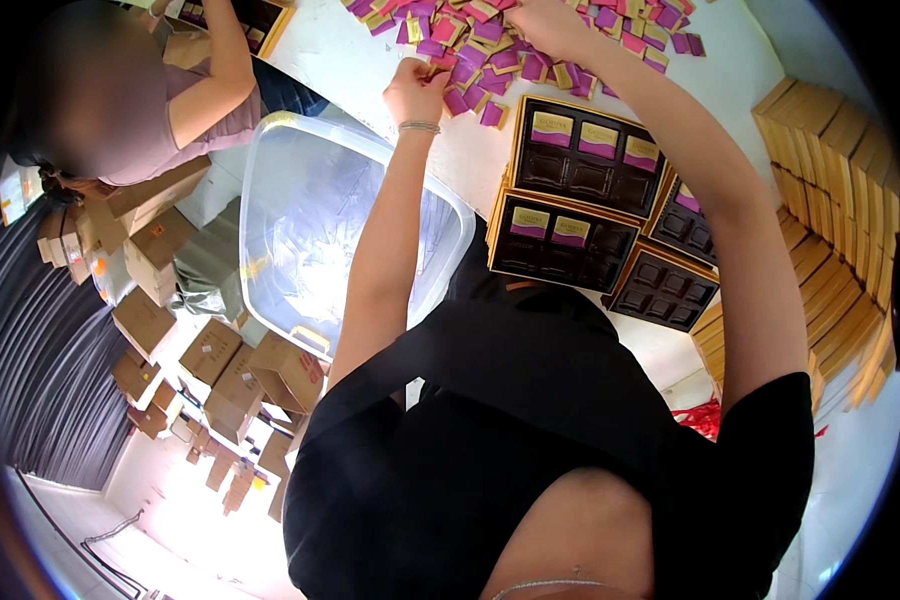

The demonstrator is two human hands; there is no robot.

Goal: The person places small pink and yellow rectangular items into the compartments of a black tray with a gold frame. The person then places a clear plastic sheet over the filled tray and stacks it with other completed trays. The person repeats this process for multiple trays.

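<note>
A loose heap of small flat wrapped chocolates (480,60) in purple, pink and gold lies on the white table (345,50). My left hand (416,95), a bracelet at its wrist, is at the heap's near left edge, its fingers closed together beside a chocolate; their grip is partly hidden. My right hand (550,28) reaches over the heap at the top edge, fingers bent down among the pieces. Nearer me, one dark tray (590,178) holds three chocolates along its far row. Another dark tray (565,240) holds two. A third tray (685,222) lies partly behind my right arm; a fourth (663,290) shows bare compartments.
A large clear plastic bin (355,150) with transparent pieces inside stands left of the table. Stacks of gold-edged boxes (830,190) rise at the right. A co-worker (160,100) is at the far left, beside another dark tray. Several cardboard boxes (210,350) stand behind on the left.
</note>
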